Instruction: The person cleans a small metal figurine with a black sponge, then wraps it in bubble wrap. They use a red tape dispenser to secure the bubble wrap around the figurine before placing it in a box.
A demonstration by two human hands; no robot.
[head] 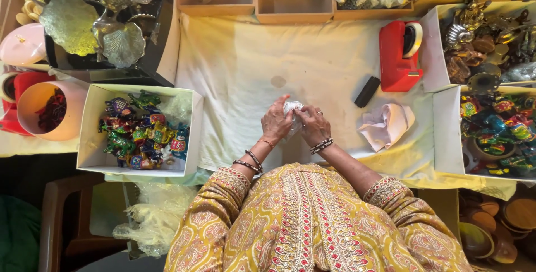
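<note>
**Both hands closing on a small wrapped bundle**

The left hand point(276, 120) and the right hand point(314, 125) are meeting at the middle of the cloth-covered desk point(240, 71), their fingers point(301, 116) clamped together on a small clear-wrapped bundle point(292, 108) that is sitting between them. A white box of colourful figurines point(142, 132) is lying to the left. A red tape dispenser point(398, 54), a black block point(367, 92) and crumpled paper point(386, 125) are lying to the right.
</note>
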